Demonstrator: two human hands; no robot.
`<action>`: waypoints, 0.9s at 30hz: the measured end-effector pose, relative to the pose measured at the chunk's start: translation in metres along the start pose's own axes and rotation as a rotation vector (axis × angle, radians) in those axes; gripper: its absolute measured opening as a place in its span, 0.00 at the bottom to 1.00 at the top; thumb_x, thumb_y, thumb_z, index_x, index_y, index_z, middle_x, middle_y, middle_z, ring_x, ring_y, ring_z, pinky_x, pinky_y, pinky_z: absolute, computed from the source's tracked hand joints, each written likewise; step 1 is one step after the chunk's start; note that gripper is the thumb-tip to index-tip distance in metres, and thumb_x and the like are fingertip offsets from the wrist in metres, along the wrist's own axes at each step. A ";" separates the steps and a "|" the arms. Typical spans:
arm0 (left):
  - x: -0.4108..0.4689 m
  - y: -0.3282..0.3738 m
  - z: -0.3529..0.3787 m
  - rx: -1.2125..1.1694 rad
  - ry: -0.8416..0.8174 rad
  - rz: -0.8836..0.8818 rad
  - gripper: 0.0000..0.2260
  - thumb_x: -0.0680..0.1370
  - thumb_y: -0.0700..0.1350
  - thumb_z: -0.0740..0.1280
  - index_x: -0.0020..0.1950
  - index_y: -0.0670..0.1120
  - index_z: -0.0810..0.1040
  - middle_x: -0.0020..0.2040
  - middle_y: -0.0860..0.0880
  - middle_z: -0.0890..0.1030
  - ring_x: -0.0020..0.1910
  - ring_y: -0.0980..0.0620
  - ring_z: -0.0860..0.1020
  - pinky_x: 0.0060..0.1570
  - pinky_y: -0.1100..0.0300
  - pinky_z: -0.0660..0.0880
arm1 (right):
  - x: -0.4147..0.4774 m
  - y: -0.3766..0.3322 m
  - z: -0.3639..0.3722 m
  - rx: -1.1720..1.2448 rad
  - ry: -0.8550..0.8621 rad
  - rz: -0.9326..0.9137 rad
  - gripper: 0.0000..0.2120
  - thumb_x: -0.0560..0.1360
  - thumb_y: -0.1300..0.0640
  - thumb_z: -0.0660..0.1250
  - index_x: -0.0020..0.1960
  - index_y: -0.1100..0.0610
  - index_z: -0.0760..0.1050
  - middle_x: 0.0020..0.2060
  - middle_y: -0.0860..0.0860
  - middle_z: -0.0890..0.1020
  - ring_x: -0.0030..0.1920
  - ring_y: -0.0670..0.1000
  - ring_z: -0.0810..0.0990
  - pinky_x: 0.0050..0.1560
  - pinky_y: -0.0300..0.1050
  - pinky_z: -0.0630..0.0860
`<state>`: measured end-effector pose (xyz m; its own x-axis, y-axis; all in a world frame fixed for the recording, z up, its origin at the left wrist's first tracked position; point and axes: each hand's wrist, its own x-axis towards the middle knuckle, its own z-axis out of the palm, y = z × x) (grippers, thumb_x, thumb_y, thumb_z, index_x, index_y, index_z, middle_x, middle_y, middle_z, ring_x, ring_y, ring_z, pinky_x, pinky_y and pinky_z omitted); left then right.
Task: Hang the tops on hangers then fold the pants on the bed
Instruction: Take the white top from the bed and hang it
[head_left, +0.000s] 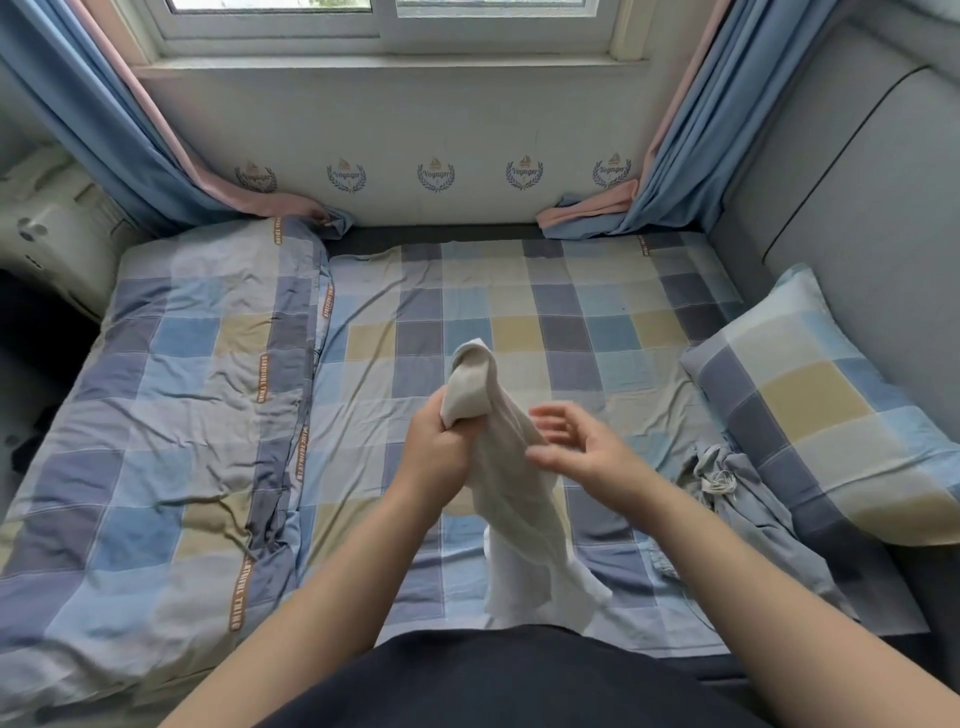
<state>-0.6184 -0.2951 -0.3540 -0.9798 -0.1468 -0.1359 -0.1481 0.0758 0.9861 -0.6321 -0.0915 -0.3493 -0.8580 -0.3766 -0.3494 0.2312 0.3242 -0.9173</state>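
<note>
Head view: left hand (441, 447) clamps beige garment (506, 483); right hand (582, 449) beside garment, fingers apart. Likely folding start; next: right grips, spreads garment.

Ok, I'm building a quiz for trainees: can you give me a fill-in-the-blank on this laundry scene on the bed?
1. The beige garment is gripped by the ___.
2. The right hand, fingers spread, holds ___.
3. The blue-grey drawstring garment lies on the bed beside the checked ___.
Missing: left hand; nothing; pillow.
</note>
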 end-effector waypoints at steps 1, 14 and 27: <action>0.002 0.003 0.001 -0.033 0.016 -0.019 0.07 0.80 0.38 0.67 0.47 0.49 0.80 0.36 0.59 0.83 0.38 0.62 0.80 0.37 0.68 0.77 | -0.001 0.010 0.003 -0.012 -0.078 0.066 0.23 0.73 0.50 0.77 0.66 0.45 0.73 0.59 0.43 0.81 0.60 0.43 0.80 0.62 0.42 0.77; 0.029 0.026 -0.016 -0.447 0.196 -0.469 0.23 0.79 0.65 0.65 0.59 0.46 0.79 0.50 0.43 0.87 0.48 0.43 0.86 0.52 0.44 0.82 | 0.021 0.033 0.018 -0.169 -0.002 0.034 0.11 0.78 0.54 0.69 0.48 0.63 0.80 0.40 0.51 0.79 0.43 0.49 0.74 0.45 0.48 0.70; -0.025 -0.009 0.009 0.348 -0.151 -0.022 0.26 0.65 0.69 0.74 0.53 0.55 0.72 0.51 0.55 0.80 0.48 0.59 0.79 0.49 0.58 0.78 | 0.031 -0.040 0.009 0.384 0.355 0.038 0.11 0.80 0.57 0.69 0.54 0.65 0.80 0.46 0.62 0.85 0.44 0.57 0.85 0.45 0.57 0.83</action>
<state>-0.5941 -0.2829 -0.3601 -0.9808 -0.0070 -0.1949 -0.1807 0.4087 0.8946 -0.6638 -0.1235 -0.3247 -0.9328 -0.0321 -0.3590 0.3600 -0.0344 -0.9323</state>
